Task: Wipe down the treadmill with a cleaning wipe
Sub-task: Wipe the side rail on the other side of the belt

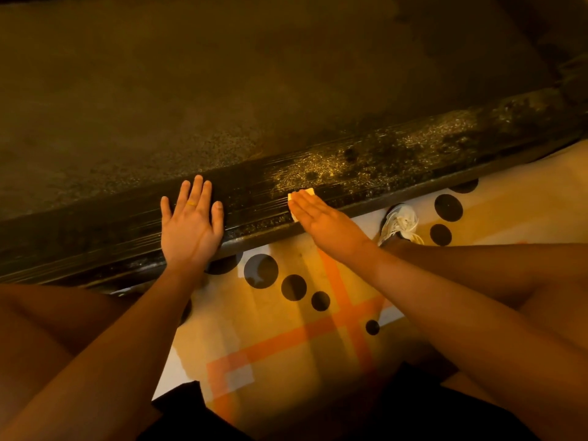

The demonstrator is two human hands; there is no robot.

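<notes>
Straight-fingered right hand [321,219] presses wipe [308,191] onto treadmill rail [397,160], left hand [191,226] flat.

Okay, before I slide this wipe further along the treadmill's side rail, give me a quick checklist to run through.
1. Cleaning wipe pinned flat on the side rail under the right hand: ok.
2. Left hand flat on the rail, bracing, apart from the wipe: ok.
3. Rail beyond the wipe clean: not ok, a speckled dusty patch runs on toward the far right.
4. Rail free of loose things in the wipe's path: ok.
5. Wipe's underside clean enough for another pass: cannot tell, the hand covers most of it.
</notes>
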